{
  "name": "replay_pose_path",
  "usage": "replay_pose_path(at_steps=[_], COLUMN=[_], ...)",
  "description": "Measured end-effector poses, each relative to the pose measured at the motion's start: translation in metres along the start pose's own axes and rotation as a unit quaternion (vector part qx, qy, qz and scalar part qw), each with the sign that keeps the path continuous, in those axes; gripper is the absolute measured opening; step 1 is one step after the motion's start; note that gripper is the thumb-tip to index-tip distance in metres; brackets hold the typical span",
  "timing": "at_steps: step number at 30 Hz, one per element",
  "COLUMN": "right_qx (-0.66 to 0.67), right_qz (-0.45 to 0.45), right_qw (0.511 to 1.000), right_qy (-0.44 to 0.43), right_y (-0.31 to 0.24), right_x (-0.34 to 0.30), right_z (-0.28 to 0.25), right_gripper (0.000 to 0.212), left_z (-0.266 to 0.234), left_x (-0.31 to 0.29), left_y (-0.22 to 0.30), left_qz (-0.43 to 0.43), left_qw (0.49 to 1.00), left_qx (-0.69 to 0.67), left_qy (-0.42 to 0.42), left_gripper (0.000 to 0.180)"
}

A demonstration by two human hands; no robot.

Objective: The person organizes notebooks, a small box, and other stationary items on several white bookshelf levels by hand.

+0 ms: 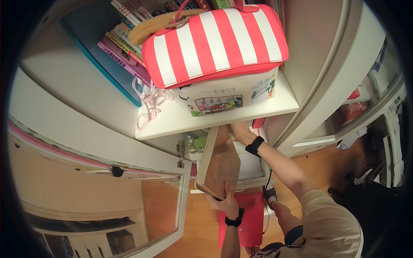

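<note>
A thick brown book (221, 161), with layered pale edges along its left side, is tilted in front of the lower part of the cabinet. At its near end my left hand (225, 205) grips it, thumb on the brown cover and fingers underneath. My right hand (241, 131) reaches in beside the book's far end, below the white shelf (219, 123). Its fingers are hidden by the shelf and the book, so their hold does not show. Each wrist wears a black band.
Above the book, a red-and-white striped box bag (215, 43) stands on the shelf beside several books (124, 51) and a pink ribbon (150, 105). A glass cabinet door (172, 206) hangs open at left. Below are an open drawer (251, 165) and a red case (243, 217) on the floor.
</note>
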State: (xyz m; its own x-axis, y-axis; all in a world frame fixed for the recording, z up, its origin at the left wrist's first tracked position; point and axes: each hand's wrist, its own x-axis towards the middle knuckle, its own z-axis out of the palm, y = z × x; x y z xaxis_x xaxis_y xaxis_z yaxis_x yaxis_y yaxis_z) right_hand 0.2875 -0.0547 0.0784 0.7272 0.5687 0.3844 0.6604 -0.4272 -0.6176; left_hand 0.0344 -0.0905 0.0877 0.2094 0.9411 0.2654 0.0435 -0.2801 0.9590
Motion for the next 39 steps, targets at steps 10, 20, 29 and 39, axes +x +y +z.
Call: replay_pose_path(at_steps=[10,20,29,39], right_qx=[-0.115,-0.089,-0.065,0.094], right_qz=[0.063,0.048,0.046,0.081], right_qw=[0.980,0.990,0.995,0.992], right_qy=[0.149,0.096,0.064,-0.011], right_y=[-0.013,-0.021,0.003,0.019], right_x=[-0.053,-0.067,-0.065,-0.060], right_z=[-0.043,-0.050,-0.052,-0.034], right_gripper=[0.020,0.020,0.019,0.029], left_z=[0.052,0.112,0.113,0.188], left_x=[0.021,0.052,0.020,0.047], left_y=[-0.008,-0.018,-0.055,-0.089], left_qz=[0.054,0.145,0.067,0.034], left_qw=[0.997,0.988,0.989,0.998], left_qx=[-0.030,0.041,-0.128,-0.052], left_qy=[0.040,0.028,0.018,-0.031], left_gripper=[0.053,0.051,0.046,0.054])
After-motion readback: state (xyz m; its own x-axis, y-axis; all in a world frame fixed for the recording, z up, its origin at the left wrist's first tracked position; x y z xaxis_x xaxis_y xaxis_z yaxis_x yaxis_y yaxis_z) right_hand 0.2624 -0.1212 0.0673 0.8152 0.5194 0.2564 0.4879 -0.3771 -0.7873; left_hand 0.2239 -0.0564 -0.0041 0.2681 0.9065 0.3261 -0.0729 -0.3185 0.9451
